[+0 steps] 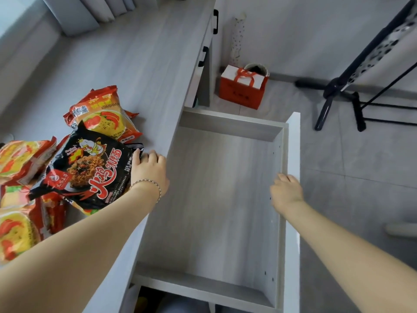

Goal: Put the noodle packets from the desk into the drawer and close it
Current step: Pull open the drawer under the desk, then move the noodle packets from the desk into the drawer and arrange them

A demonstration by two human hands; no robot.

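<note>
A black noodle packet lies on the grey desk near its right edge, and my left hand grips its right end. Behind it lies a red-and-yellow packet. More red-and-yellow packets are piled at the left, with another below them. To the right of the desk the drawer stands pulled out and holds nothing. My right hand rests on the inner side of the drawer's white front panel, fingers curled over its top edge.
Two more drawers with black handles sit further along the desk. On the floor stand a red gift bag, a small bin behind it and a black stand at the right.
</note>
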